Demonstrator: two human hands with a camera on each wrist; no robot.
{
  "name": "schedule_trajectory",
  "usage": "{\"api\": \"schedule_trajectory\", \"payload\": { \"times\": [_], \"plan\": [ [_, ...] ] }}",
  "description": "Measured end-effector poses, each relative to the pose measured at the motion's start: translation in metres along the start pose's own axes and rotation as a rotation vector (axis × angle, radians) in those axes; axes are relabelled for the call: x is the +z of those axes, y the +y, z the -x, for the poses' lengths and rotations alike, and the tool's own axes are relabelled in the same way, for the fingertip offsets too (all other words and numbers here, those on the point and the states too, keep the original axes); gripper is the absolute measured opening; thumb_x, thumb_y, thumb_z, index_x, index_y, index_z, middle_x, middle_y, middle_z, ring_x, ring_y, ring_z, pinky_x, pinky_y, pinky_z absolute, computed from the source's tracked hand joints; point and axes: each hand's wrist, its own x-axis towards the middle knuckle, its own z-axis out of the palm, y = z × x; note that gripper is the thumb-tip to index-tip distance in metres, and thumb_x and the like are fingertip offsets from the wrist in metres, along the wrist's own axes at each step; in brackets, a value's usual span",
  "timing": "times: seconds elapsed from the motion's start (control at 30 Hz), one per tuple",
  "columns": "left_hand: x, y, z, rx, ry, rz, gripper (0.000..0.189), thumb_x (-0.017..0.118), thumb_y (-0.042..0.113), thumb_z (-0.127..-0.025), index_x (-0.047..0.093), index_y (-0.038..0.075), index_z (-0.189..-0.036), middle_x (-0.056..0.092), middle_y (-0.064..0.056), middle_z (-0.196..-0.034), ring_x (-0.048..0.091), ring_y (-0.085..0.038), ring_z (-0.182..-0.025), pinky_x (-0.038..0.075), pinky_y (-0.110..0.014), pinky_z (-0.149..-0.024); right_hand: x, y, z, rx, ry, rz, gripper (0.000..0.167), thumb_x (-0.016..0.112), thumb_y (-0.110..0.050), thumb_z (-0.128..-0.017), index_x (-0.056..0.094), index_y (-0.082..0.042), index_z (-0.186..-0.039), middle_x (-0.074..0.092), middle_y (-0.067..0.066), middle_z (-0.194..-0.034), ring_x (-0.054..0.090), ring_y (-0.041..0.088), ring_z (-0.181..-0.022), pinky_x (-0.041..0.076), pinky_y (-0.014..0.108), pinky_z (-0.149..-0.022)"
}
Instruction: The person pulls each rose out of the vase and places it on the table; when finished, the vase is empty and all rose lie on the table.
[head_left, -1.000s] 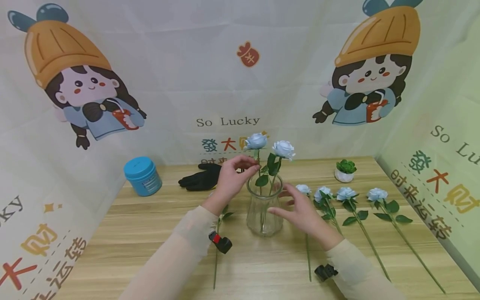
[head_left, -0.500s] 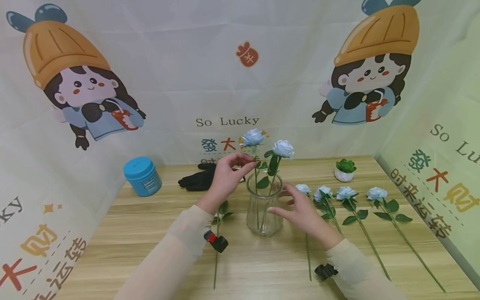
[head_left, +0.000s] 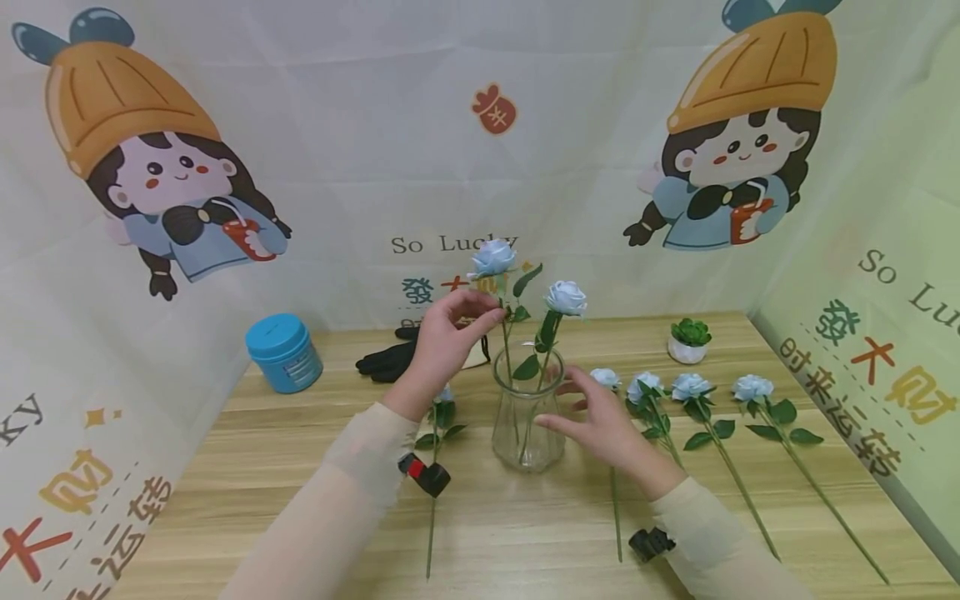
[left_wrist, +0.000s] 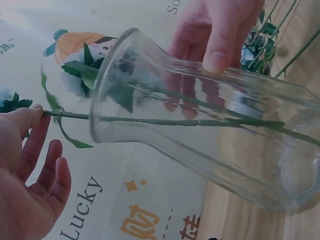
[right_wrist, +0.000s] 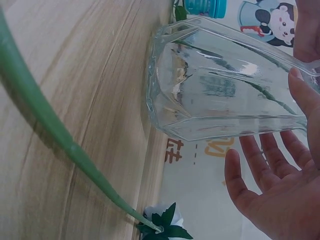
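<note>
Between thumb and fingertips, my left hand [head_left: 442, 346] pinches the stem of a pale blue rose [head_left: 492, 258]. That stem runs down through the mouth of a clear glass vase [head_left: 528, 454], and its lower part shows through the glass in the left wrist view. A second blue rose [head_left: 566, 297] leans to the right in the vase, its bloom a little lower. My right hand [head_left: 607, 425] holds the vase's right side, thumb [left_wrist: 217, 60] on the near face and fingers behind the glass. The vase stands upright on the wooden table.
Several blue roses lie to the right, including one rose [head_left: 752, 387] farthest out. Another rose stem [head_left: 431, 533] lies left of the vase. Behind are a blue-lidded jar [head_left: 283, 354], a black glove [head_left: 386, 364] and a small potted succulent [head_left: 689, 340]. A printed cloth [head_left: 337, 167] hangs behind the table.
My left hand has moved up and left with the pinched rose, raising its bloom above the other one. The right hand and the vase have stayed in place.
</note>
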Motion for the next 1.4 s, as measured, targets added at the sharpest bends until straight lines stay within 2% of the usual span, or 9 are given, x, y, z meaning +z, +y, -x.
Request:
{"api": "schedule_trajectory", "payload": {
  "times": [0.27, 0.43, 0.73, 0.87, 1.1, 1.27, 1.4],
  "plan": [
    [-0.012, 0.015, -0.005, 0.029, 0.026, 0.033, 0.020, 0.074, 0.025, -0.098, 0.072, 0.009, -0.109, 0.073, -0.001, -0.106, 0.067, -0.011, -0.098, 0.059, -0.031, -0.085, 0.001, 0.000, 0.000, 0.000, 0.002, 0.000, 0.063, 0.085, -0.026, -0.087, 0.055, -0.011, -0.140, 0.063, 0.014, -0.139, 0.064, 0.038, -0.122, 0.059, 0.051, -0.097],
    [-0.019, 0.024, -0.010, 0.059, 0.058, 0.078, 0.020, 0.075, 0.023, -0.097, 0.071, 0.006, -0.108, 0.073, 0.006, -0.101, 0.067, -0.012, -0.096, 0.056, -0.029, -0.082, 0.001, 0.000, 0.000, -0.007, 0.005, 0.003, 0.063, 0.085, -0.026, -0.087, 0.056, -0.012, -0.140, 0.063, 0.013, -0.139, 0.064, 0.036, -0.122, 0.060, 0.051, -0.096],
    [-0.033, 0.034, -0.014, 0.078, 0.118, 0.118, 0.017, 0.076, 0.022, -0.096, 0.070, 0.011, -0.106, 0.072, 0.011, -0.094, 0.067, -0.011, -0.086, 0.054, -0.028, -0.073, 0.002, 0.000, 0.000, -0.014, 0.012, 0.003, 0.062, 0.085, -0.025, -0.086, 0.056, -0.012, -0.139, 0.063, 0.012, -0.139, 0.064, 0.036, -0.121, 0.060, 0.051, -0.096],
    [-0.039, 0.041, -0.014, 0.108, 0.149, 0.132, 0.010, 0.076, 0.018, -0.095, 0.071, 0.014, -0.103, 0.072, 0.012, -0.092, 0.067, -0.010, -0.085, 0.053, -0.027, -0.070, 0.001, 0.000, 0.000, -0.012, 0.013, 0.009, 0.062, 0.085, -0.025, -0.086, 0.056, -0.012, -0.140, 0.063, 0.012, -0.139, 0.065, 0.035, -0.121, 0.060, 0.051, -0.096],
    [-0.050, 0.060, -0.011, 0.201, 0.208, 0.179, 0.008, 0.076, 0.014, -0.095, 0.071, 0.019, -0.099, 0.073, 0.012, -0.091, 0.067, -0.010, -0.089, 0.056, -0.025, -0.074, 0.000, 0.000, 0.002, 0.008, 0.006, 0.022, 0.063, 0.085, -0.026, -0.086, 0.055, -0.014, -0.140, 0.062, 0.011, -0.139, 0.064, 0.033, -0.122, 0.059, 0.050, -0.097],
    [-0.065, 0.070, -0.009, 0.243, 0.250, 0.228, 0.013, 0.075, 0.010, -0.095, 0.071, 0.022, -0.097, 0.074, 0.010, -0.091, 0.066, -0.009, -0.084, 0.056, -0.024, -0.069, 0.000, -0.002, 0.002, 0.010, 0.001, 0.021, 0.063, 0.085, -0.026, -0.086, 0.055, -0.014, -0.141, 0.061, 0.011, -0.140, 0.064, 0.034, -0.123, 0.059, 0.051, -0.098],
    [-0.083, 0.071, -0.006, 0.253, 0.278, 0.239, 0.012, 0.073, 0.009, -0.096, 0.071, 0.021, -0.098, 0.075, 0.008, -0.092, 0.065, -0.011, -0.082, 0.054, -0.023, -0.066, 0.000, -0.002, 0.002, 0.007, -0.001, 0.022, 0.064, 0.084, -0.026, -0.087, 0.054, -0.013, -0.141, 0.061, 0.011, -0.141, 0.064, 0.034, -0.122, 0.059, 0.050, -0.098]
  ]
}}
